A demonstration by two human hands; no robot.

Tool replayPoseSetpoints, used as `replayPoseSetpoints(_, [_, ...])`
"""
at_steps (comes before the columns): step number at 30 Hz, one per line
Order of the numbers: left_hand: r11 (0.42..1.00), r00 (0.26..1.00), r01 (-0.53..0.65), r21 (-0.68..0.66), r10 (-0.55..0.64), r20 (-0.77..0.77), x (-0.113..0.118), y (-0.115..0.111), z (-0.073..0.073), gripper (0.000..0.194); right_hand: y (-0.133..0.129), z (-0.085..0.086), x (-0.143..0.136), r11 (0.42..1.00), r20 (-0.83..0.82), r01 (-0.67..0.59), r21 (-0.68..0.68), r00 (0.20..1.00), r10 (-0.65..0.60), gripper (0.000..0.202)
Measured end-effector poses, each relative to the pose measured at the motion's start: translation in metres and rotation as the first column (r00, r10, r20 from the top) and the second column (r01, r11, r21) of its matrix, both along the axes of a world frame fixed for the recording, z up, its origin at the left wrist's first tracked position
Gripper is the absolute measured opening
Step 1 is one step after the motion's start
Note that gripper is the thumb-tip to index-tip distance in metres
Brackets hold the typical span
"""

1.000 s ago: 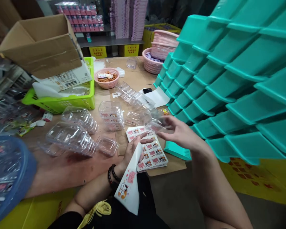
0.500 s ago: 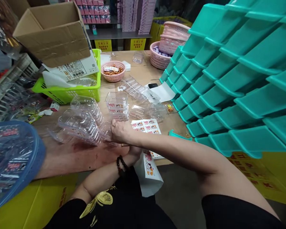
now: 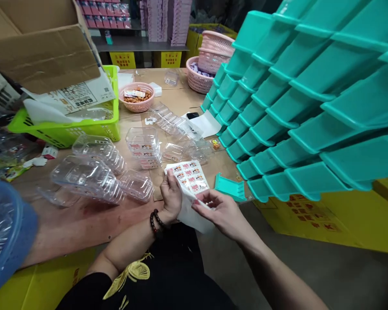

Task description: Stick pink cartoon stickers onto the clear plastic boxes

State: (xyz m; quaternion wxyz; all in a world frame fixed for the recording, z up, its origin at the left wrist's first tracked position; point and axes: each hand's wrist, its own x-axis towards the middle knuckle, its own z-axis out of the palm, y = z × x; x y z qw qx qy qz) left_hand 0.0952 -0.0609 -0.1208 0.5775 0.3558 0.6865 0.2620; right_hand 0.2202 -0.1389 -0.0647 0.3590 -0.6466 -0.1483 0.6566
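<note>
A white sticker sheet [image 3: 194, 217] is held in front of my body, its pale back facing up. My left hand [image 3: 171, 193], with dark beads on the wrist, grips its left side, thumb up. At the sheet's right edge, my right hand [image 3: 221, 211] pinches it between thumb and fingers. Just beyond, on the table, lie printed sticker sheets [image 3: 197, 177] with small cat pictures and pink lettering. A clear plastic box [image 3: 137, 185] rests left of my left hand. Behind it rises a stack of clear boxes [image 3: 144, 148] with stickers on their sides.
Nested clear boxes [image 3: 87, 176] lie at left, near a blue tub [image 3: 22, 228]. A green basket [image 3: 97, 129] holds a cardboard box [image 3: 48, 56]. Turquoise bins [image 3: 278, 116] tower at right, with a loose turquoise piece [image 3: 229, 188] below. A pink basket [image 3: 137, 103] holds brown items.
My right hand has left the clear box at the left, moved right, and now pinches the sticker sheet. The sheet has been raised and its printed side turned away. The view has swung right.
</note>
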Motion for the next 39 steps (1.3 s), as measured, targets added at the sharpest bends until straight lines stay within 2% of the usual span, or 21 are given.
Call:
replayPoseSetpoints(3, [0.996,0.997,0.076,0.048,-0.077,0.003,-0.001,0.005,0.005,0.058,-0.005,-0.009,-0.005,0.973,-0.054,0.23,-0.001,0.972,-0.229,0.04])
replayPoseSetpoints(6, [0.988,0.989,0.148,0.039,-0.147,-0.029,-0.003,0.007,0.01,0.062,-0.004,-0.013,0.001,0.953,-0.129,0.303,-0.003,0.945,-0.301,0.041])
replayPoseSetpoints(8, [0.983,0.982,0.186,0.008,-0.186,0.023,-0.005,0.005,0.014,0.058,-0.004,-0.016,0.004,0.943,-0.111,0.333,-0.003,0.937,-0.332,0.039])
replayPoseSetpoints(11, [0.964,0.958,0.26,-0.049,-0.251,0.138,-0.008,0.001,0.016,0.039,-0.008,-0.023,0.004,0.925,0.058,0.366,0.1,0.926,-0.373,0.027])
replayPoseSetpoints(14, [0.925,0.93,0.341,-0.171,-0.305,0.203,-0.014,0.0,0.012,0.037,-0.014,-0.028,0.009,0.884,0.334,0.31,0.348,0.84,-0.427,0.008])
replayPoseSetpoints(16, [0.901,0.928,0.358,-0.246,-0.315,0.198,-0.017,0.002,0.005,0.04,-0.02,-0.027,0.019,0.793,0.36,0.361,0.491,0.745,-0.562,0.007])
replayPoseSetpoints(18, [0.901,0.939,0.334,-0.279,-0.29,0.186,-0.013,0.005,-0.005,0.043,-0.028,-0.023,0.036,0.639,0.172,0.531,0.556,0.679,-0.714,0.009])
replayPoseSetpoints(20, [0.923,0.955,0.283,-0.261,-0.246,0.165,0.0,0.006,-0.019,0.043,-0.035,-0.017,0.057,0.507,-0.028,0.67,0.542,0.617,-0.786,0.011])
replayPoseSetpoints(21, [0.935,0.963,0.257,-0.244,-0.226,0.148,0.009,0.005,-0.026,0.041,-0.038,-0.014,0.066,0.475,-0.057,0.693,0.542,0.595,-0.802,0.013])
replayPoseSetpoints(22, [0.945,0.968,0.237,-0.226,-0.212,0.132,0.021,0.004,-0.034,0.038,-0.04,-0.011,0.073,0.469,-0.031,0.682,0.561,0.584,-0.811,0.015])
replayPoseSetpoints(26, [0.951,0.966,0.233,-0.203,-0.202,0.165,0.072,-0.003,-0.057,0.023,-0.04,-0.009,0.081,0.54,0.278,0.426,0.726,0.536,-0.797,0.039])
replayPoseSetpoints(28, [0.948,0.955,0.238,-0.212,-0.188,0.23,0.092,-0.003,-0.064,0.019,-0.038,-0.011,0.074,0.612,0.394,0.321,0.723,0.535,-0.747,0.05])
replayPoseSetpoints(31, [0.956,0.939,0.217,-0.199,-0.148,0.309,0.111,0.007,-0.072,0.015,-0.036,-0.017,0.064,0.725,0.488,0.24,0.646,0.601,-0.633,0.075])
replayPoseSetpoints(33, [0.961,0.947,0.245,-0.13,-0.208,0.246,0.118,0.016,-0.077,0.016,-0.037,-0.021,0.058,0.75,0.528,0.17,0.639,0.612,-0.589,0.091])
replayPoseSetpoints(35, [0.949,0.946,0.307,-0.073,-0.297,0.127,0.122,0.023,-0.081,0.02,-0.038,-0.026,0.054,0.757,0.568,0.11,0.644,0.594,-0.569,0.098])
replayPoseSetpoints(37, [0.899,0.899,0.438,-0.001,-0.438,0.024,0.121,0.028,-0.082,0.032,-0.039,-0.033,0.049,0.777,0.612,0.069,0.625,0.574,-0.544,0.099])
replayPoseSetpoints(38, [0.846,0.848,0.529,0.06,-0.528,-0.042,0.119,0.03,-0.08,0.038,-0.039,-0.037,0.047,0.794,0.639,0.049,0.606,0.565,-0.522,0.1])
replayPoseSetpoints(39, [0.758,0.768,0.64,0.129,-0.624,-0.146,0.115,0.031,-0.078,0.044,-0.039,-0.042,0.044,0.814,0.669,0.03,0.58,0.553,-0.497,0.101])
